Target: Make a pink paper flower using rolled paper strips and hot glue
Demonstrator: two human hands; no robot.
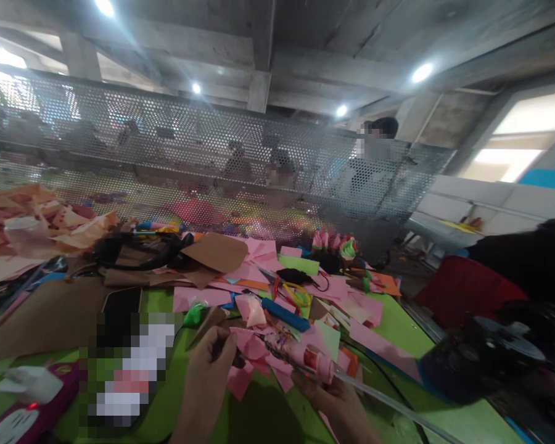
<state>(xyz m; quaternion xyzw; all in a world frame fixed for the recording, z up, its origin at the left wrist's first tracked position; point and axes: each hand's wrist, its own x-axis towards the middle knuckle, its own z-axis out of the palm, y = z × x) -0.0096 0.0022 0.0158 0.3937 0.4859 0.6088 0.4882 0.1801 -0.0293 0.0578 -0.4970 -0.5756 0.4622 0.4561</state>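
Observation:
My left hand (210, 364) is closed in a pinch at the edge of a folded pink paper piece (247, 343). My right hand (330, 398) is wrapped from below round a pink hot glue gun (311, 359), whose smeared front end points left at the paper. A long clear glue stick (388, 399) runs out of its back toward the lower right. Around the hands, a blue tube-like thing (284, 313) and a small bag of pale stuff (255, 311) lie among pink paper scraps. My right fingers are partly hidden under the gun.
Paper scraps cover much of the green table (254, 413). A phone-like black thing (123, 308), a purple power strip (41, 401) and brown paper (50, 314) lie left. Paper cupcakes (349, 248) stand at the back before a perforated metal screen (189, 148). A person (370, 166) is beyond it.

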